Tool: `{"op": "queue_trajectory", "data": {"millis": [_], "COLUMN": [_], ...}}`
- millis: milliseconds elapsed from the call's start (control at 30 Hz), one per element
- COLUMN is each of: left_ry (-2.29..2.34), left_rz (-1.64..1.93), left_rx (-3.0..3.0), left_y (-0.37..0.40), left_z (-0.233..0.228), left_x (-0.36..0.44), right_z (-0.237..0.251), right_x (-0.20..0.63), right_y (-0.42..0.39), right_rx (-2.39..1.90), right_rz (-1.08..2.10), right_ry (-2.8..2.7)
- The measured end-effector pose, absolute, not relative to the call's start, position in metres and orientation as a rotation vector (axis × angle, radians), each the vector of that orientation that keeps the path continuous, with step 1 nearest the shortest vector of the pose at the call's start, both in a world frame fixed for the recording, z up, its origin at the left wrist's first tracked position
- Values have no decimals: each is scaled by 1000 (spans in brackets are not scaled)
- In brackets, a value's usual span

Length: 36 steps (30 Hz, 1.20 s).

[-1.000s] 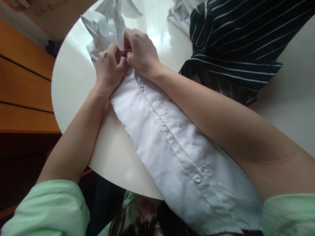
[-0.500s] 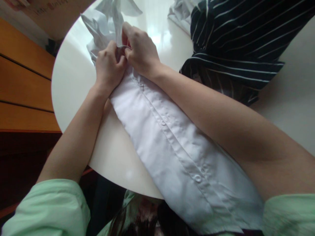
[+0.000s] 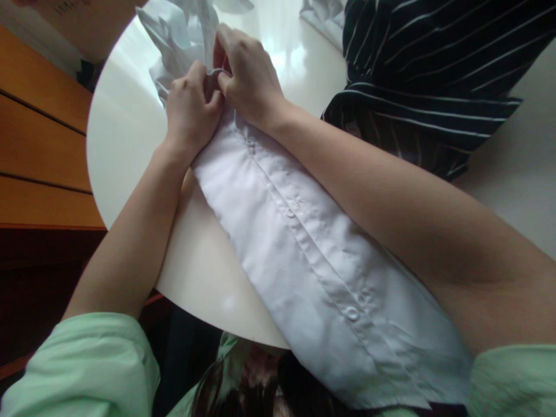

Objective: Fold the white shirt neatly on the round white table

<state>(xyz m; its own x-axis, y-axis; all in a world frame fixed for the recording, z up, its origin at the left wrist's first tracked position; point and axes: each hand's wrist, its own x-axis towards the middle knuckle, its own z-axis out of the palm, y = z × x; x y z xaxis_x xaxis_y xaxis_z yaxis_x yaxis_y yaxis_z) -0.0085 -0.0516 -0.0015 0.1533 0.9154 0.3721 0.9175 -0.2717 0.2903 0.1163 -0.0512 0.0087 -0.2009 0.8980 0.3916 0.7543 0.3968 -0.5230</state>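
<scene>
Wooden cabinet point(image 3: 43, 142): orange-brown, stood at far left, beside a round, glossy white table point(image 3: 119, 145). Left hand point(image 3: 191, 107): fingers curled, pinched on cloth of the white shirt. White shirt point(image 3: 278, 243): buttoned front up, lay slantwise over the table, its upper end crumpled past the hands, its lower end reaching beyond the near rim. Right hand point(image 3: 249, 75): thumb and fingers bent, gripped a raised fabric edge just beside the left. Pale cloth point(image 3: 325, 16): rumpled, at the top. Striped cloth point(image 3: 438, 69): dark with thin white lines, lay beyond the right forearm.
</scene>
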Motion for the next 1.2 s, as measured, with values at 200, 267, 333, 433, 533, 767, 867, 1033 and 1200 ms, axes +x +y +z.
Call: {"op": "queue_trajectory", "data": {"millis": [200,267,333,433,533,767,867,1033,1200], "left_ry": [-1930,-1950,-1970,-1943,-1898,-1958,-1959,-1919,-1927], "left_rz": [-784,-811,-819,-762,-702,-712,-690,-784,-819], "left_rx": [-2387,-2397,-2407,-2387,-2375,-2392,-2390,-2411,-2408], "left_y": [-53,-53,-53,-53,-52,-55,-55,-55,-55], "left_z": [1,2,1,0,-1,3,3,1,1], "left_x": [-7,-7,-7,-7,-7,-5,-5,-7,-8], "right_z": [11,12,12,11,10,10,12,13,10], "right_x": [115,115,114,114,114,115,115,115,114], "right_y": [-53,-53,-53,-52,-51,-51,-51,-51,-50], "right_rx": [-1434,-1449,-1463,-1467,-1463,-1468,-1478,-1466,-1452], "right_rz": [273,275,272,251,252,279,286,281,267], "right_ry": [-2016,-2022,-2022,-2013,-2011,-2039,-2054,-2038,-2029]}}
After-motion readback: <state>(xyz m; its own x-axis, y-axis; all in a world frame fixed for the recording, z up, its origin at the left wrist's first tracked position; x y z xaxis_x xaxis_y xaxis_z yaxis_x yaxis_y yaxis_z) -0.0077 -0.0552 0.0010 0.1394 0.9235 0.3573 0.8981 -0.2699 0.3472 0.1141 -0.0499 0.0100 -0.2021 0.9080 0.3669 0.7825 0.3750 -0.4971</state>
